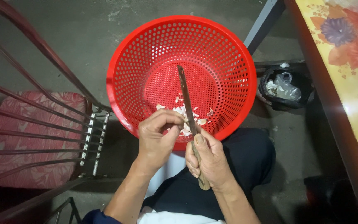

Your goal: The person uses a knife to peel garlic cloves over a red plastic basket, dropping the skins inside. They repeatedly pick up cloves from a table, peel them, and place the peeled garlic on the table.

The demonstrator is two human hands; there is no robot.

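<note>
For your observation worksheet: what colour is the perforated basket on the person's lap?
Red basket, seen in the head view.

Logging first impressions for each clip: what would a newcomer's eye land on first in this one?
The bright red perforated basket fills the centre, with pale peel scraps lying at its near side. Over its near rim, the right hand grips a long knife whose blade points into the basket, while the left hand pinches something small beside the blade. A metal chair with a pink cushion stands at the left.
</note>
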